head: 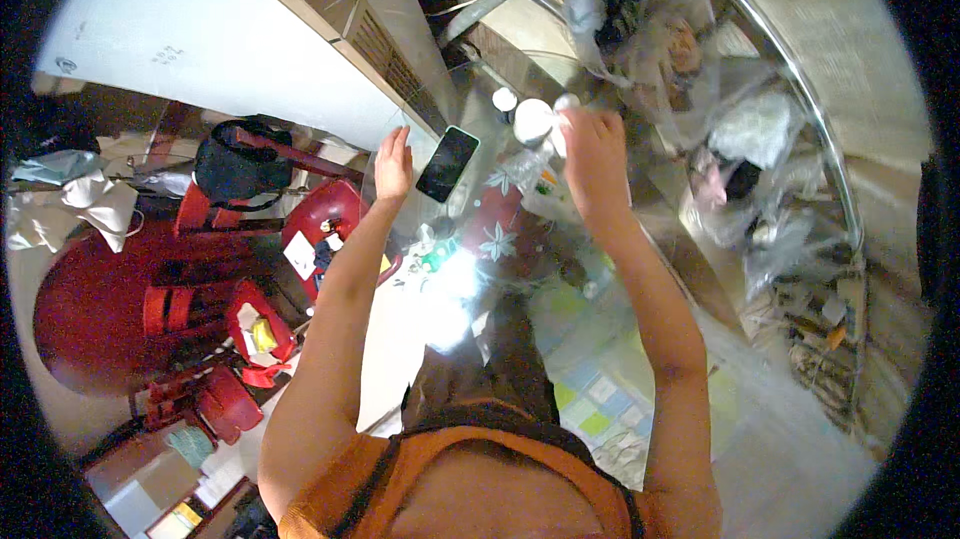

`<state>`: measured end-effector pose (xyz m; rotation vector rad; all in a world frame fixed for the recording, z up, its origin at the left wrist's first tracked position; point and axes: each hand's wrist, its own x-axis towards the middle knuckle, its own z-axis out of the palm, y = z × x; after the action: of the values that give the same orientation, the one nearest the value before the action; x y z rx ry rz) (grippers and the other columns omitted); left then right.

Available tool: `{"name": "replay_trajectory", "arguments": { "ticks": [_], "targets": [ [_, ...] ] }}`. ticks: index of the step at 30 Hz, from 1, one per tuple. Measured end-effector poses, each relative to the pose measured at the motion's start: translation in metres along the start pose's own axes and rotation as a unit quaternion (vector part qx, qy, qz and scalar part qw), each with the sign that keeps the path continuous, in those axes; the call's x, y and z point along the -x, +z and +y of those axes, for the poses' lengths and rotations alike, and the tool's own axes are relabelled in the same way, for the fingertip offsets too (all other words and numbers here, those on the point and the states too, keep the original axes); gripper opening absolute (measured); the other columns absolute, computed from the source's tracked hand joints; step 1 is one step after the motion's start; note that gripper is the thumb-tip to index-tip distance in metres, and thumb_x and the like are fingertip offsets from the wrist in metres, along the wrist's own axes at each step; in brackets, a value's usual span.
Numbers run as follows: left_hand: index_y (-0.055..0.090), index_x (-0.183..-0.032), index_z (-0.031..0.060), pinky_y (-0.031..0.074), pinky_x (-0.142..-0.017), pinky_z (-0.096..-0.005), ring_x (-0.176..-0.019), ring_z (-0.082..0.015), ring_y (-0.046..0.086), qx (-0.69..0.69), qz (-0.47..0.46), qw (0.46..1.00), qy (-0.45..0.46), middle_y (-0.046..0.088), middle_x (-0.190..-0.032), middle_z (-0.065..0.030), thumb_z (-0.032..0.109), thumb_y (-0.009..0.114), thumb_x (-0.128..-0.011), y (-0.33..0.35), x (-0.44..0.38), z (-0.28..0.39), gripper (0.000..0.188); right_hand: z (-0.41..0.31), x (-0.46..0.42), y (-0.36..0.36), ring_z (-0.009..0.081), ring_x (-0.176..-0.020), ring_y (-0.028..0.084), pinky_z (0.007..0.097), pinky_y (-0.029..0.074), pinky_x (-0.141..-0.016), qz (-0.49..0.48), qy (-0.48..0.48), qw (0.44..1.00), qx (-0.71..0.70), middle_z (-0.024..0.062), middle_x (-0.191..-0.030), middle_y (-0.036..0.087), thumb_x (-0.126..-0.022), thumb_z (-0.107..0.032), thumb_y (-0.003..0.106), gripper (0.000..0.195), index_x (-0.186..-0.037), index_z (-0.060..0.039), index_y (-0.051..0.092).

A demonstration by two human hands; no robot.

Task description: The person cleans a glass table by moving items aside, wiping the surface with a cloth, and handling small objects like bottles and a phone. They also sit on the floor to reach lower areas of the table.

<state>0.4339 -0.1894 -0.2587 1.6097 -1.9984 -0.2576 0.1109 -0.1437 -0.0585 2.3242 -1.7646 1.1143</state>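
Observation:
My right hand [598,156] is on the far part of a glass tabletop [480,93], its fingers closed on a small white item [559,138] whose shape is mostly hidden. Touching or just beside that item is a round white container or lid [533,120]. Two smaller white round tops, one to the left [505,99] and one behind [566,101], stand close by. My left hand [394,164] rests at the table's left edge with straight fingers and nothing in it. Between my hands lies a smartphone [448,164] with a dark screen and a pale case.
Clear plastic bags [750,126] fill a metal-railed rack [817,115] on the right. A large white panel [225,36] rises at the upper left. Red stools [112,306] and a red basin [330,213] stand left. Bright glare [450,306] covers the near tabletop.

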Motion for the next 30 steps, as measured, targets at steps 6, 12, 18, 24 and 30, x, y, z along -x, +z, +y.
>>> {"name": "replay_trajectory", "arguments": {
  "ticks": [6,12,18,24,30],
  "targets": [
    [0.05,-0.126,0.0134,0.03,-0.105,-0.0445,-0.127,-0.0257,0.04,-0.112,-0.032,0.992,0.057,0.044,-0.135,-0.0085,0.012,0.056,-0.084,0.048,-0.006,-0.044,0.043,0.07,-0.133,0.182,0.0342,-0.087,0.057,0.0419,0.047,-0.076,-0.086,-0.051,0.992,0.075,0.0175,-0.095,0.057,-0.081,-0.004,0.053,0.009,-0.088,-0.0001,0.058],
    [0.052,-0.124,0.0136,0.03,-0.105,-0.0441,-0.126,-0.0255,0.04,-0.108,-0.048,0.992,0.031,0.044,-0.135,-0.0075,0.012,0.058,-0.082,0.04,-0.013,-0.04,0.043,0.231,-0.152,0.308,0.0281,-0.087,0.063,0.0374,0.05,-0.074,-0.268,0.006,0.916,0.299,0.0199,-0.088,0.062,-0.079,-0.007,0.053,0.012,-0.086,-0.0012,0.061],
    [0.054,-0.122,0.0113,0.032,-0.103,-0.0446,-0.124,-0.027,0.043,-0.104,-0.077,0.992,0.013,0.045,-0.134,-0.0089,0.01,0.06,-0.079,0.033,-0.019,-0.036,0.043,0.292,-0.148,0.372,0.0278,-0.09,0.061,0.0374,0.049,-0.076,-0.26,0.057,0.915,0.304,0.0191,-0.092,0.061,-0.08,-0.01,0.053,0.015,-0.09,-0.002,0.059],
    [0.055,-0.121,0.0102,0.034,-0.102,-0.0449,-0.122,-0.0275,0.046,-0.101,-0.08,0.992,0.005,0.048,-0.132,-0.0105,0.008,0.062,-0.077,0.034,-0.023,-0.035,0.045,0.288,-0.178,0.422,0.0276,-0.093,0.06,0.0375,0.047,-0.078,-0.224,0.052,0.932,0.279,0.0183,-0.096,0.059,-0.081,-0.014,0.052,0.018,-0.094,-0.0029,0.057],
    [0.057,-0.119,0.0101,0.035,-0.101,-0.0443,-0.121,-0.0274,0.047,-0.1,-0.079,0.992,0.0,0.049,-0.131,-0.0104,0.007,0.063,-0.076,0.033,-0.026,-0.033,0.043,0.27,-0.194,0.459,0.0274,-0.096,0.058,0.0375,0.046,-0.08,-0.232,0.032,0.945,0.229,0.0174,-0.1,0.057,-0.082,-0.017,0.051,0.021,-0.098,-0.0037,0.056]
  ]
}}
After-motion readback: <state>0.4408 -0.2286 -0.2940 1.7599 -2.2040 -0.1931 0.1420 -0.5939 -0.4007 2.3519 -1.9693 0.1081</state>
